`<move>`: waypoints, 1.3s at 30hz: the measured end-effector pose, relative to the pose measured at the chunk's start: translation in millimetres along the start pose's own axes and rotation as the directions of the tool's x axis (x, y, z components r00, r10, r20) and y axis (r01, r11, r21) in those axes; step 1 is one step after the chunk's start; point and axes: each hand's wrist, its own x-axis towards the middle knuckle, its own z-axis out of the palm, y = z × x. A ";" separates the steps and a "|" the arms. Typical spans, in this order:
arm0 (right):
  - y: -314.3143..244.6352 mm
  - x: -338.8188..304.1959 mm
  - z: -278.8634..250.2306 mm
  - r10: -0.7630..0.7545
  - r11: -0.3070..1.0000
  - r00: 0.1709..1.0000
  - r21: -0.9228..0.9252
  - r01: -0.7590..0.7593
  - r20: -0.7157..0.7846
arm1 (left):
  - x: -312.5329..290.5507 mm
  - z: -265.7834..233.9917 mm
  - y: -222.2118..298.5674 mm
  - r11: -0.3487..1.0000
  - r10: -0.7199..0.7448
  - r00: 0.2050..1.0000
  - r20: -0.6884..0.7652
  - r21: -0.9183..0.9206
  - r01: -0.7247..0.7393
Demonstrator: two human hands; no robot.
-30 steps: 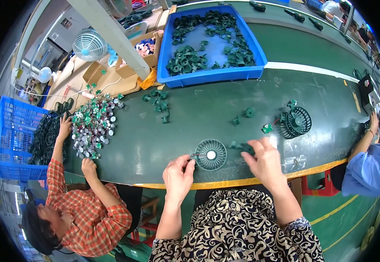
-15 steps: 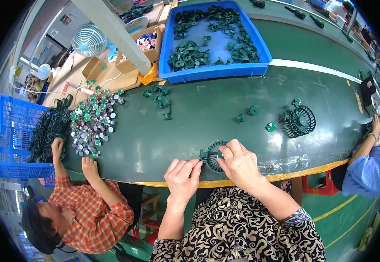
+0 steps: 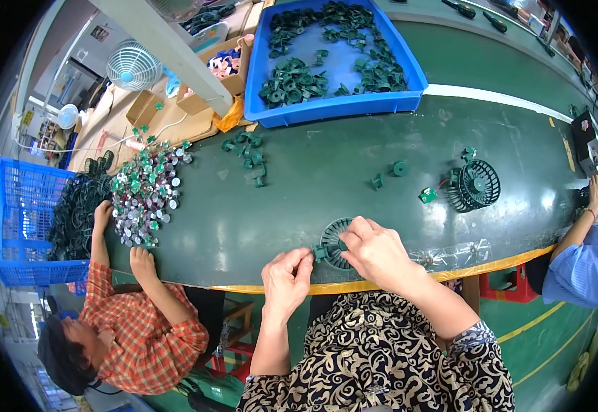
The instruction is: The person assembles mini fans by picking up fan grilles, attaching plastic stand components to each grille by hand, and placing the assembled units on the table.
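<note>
A round dark green fan cage [image 3: 337,233] lies on the green bench in front of me, near the yellow-taped edge. My left hand [image 3: 287,276] is closed at the cage's left side, its thumb and fingertips pinching a small green plastic part [image 3: 321,253]. Over the cage's middle and right side is my right hand [image 3: 380,255], thumb and fingers pressed together. Whatever it pinches is hidden behind the fingers. To the right stands another fan cage [image 3: 476,185], wired to a small green circuit board [image 3: 429,195]. Two loose green parts [image 3: 399,168] lie between.
A blue tray [image 3: 336,118] of green plastic parts stands at the back. Several similar parts [image 3: 247,152] lie before it. At left are a pile of small motors [image 3: 144,196], a blue basket [image 3: 31,226] and a co-worker's hands [image 3: 142,263]. Another person's arm [image 3: 591,206] reaches in at right.
My left hand has shifted slightly, its fingers less curled around the small green part. My right hand stays over the cage. The left co-worker's far hand has moved up toward the motor pile.
</note>
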 end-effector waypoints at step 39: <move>100.8 -75.8 -116.4 0.343 0.827 0.769 -0.214 -0.519 -0.540 | 13.4 37.3 -9.8 0.990 0.100 0.986 -0.135 -0.088 -0.113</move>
